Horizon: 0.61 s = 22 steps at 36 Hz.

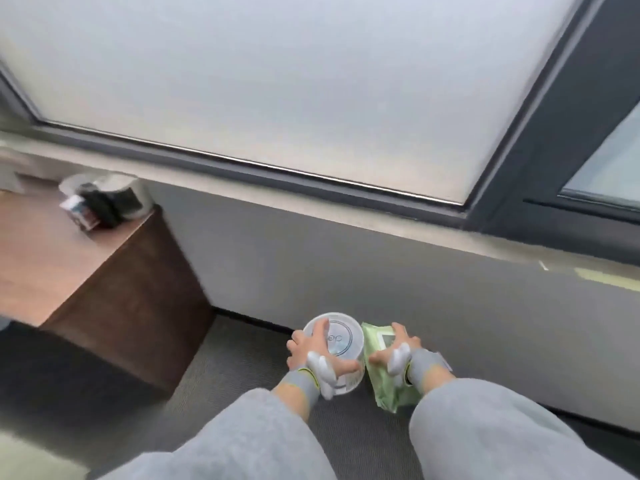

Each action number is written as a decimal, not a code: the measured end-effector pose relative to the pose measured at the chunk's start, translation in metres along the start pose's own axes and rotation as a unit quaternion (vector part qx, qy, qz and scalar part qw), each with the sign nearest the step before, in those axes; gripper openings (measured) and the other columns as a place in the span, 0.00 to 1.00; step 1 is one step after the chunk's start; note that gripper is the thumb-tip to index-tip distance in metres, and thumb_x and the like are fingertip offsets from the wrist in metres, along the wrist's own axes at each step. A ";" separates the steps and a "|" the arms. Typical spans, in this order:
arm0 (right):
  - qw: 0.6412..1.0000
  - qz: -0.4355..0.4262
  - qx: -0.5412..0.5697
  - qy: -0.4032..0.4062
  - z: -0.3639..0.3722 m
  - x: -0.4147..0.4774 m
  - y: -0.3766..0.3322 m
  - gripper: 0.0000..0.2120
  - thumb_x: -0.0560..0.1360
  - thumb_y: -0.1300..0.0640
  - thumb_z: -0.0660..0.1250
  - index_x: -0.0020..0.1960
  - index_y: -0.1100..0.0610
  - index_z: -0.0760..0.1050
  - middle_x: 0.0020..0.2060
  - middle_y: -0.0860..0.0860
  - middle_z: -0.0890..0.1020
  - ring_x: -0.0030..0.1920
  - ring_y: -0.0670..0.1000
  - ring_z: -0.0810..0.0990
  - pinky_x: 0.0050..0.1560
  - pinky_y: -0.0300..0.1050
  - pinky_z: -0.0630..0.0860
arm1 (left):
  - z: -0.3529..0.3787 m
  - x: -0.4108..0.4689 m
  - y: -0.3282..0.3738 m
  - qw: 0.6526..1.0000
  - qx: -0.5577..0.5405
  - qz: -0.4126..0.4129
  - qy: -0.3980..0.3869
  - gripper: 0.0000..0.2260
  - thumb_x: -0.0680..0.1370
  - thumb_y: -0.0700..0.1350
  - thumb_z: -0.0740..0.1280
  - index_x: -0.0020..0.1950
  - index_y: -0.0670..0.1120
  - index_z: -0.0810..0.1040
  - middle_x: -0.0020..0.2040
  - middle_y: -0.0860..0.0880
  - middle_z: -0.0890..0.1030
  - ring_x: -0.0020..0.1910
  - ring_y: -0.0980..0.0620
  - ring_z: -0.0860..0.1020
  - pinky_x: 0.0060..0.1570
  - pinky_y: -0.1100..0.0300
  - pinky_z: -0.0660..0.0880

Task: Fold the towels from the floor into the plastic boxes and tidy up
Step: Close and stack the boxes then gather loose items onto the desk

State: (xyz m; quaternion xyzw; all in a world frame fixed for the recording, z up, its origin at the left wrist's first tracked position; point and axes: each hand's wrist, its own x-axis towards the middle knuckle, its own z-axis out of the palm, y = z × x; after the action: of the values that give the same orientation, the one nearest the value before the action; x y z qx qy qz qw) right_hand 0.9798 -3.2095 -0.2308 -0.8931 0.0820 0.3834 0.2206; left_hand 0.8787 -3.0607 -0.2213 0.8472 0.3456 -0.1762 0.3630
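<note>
TIDYING BY THE WINDOW: A person in grey sleeves bends over the dark grey carpet (242, 368). The left hand (313, 353) is clamped on a round white plastic tub (346, 336), fingers spread across the printed lid w/ thumb hooked round the near side. The right hand (398, 351) grips a soft green wipes pack (389, 393), fingers curled over its top & thumb on the near face. The 2 items sit side by side, apparently touching, close to the grey wall (346, 265) under the frosted-glass window (277, 81), prob. parked there out of the walkway. Can't tell if they rest on the carpet or hang just clear of it. One item per hand suggests both go in a single trip. The top-down hold on the tub likely keeps its lid seated; the floppy pack is taken at its upper end. No towels or storage boxes in shot, so this reads as the tidy-up part. At left, a brown wooden cabinet (104, 271) carries a clear round container (104, 199) of dark bits, blurred.
</note>
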 end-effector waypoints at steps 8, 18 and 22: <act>0.977 -0.167 -0.130 -0.035 0.123 -0.074 -0.174 0.52 0.54 0.41 0.70 0.74 0.38 0.48 0.64 0.56 0.64 0.60 0.62 0.73 0.53 0.52 0.73 | -0.148 -0.010 -0.145 0.980 -0.059 -0.105 0.159 0.45 0.53 0.66 0.70 0.68 0.63 0.58 0.56 0.47 0.62 0.59 0.45 0.63 0.54 0.53 0.67; 0.951 -0.260 -0.157 -0.052 0.283 -0.162 -0.357 0.51 0.55 0.44 0.72 0.73 0.38 0.51 0.61 0.55 0.67 0.60 0.60 0.73 0.59 0.57 0.75 | -0.350 -0.029 -0.320 0.941 -0.179 -0.156 0.243 0.52 0.46 0.70 0.66 0.69 0.65 0.56 0.62 0.46 0.62 0.62 0.42 0.64 0.46 0.56 0.65; 0.932 -0.319 -0.162 -0.063 0.339 -0.205 -0.425 0.49 0.58 0.45 0.73 0.73 0.41 0.53 0.62 0.55 0.68 0.61 0.59 0.73 0.61 0.52 0.74 | -0.416 -0.034 -0.381 0.907 -0.258 -0.177 0.283 0.52 0.50 0.69 0.70 0.72 0.63 0.57 0.65 0.44 0.62 0.61 0.43 0.68 0.50 0.56 0.69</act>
State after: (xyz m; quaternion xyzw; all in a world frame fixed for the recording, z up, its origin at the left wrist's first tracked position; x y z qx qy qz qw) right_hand 0.7520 -2.6815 -0.1491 -0.8698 -0.2843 0.3568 0.1881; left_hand 0.6029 -2.5803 -0.1093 0.6633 0.6115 0.1049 0.4184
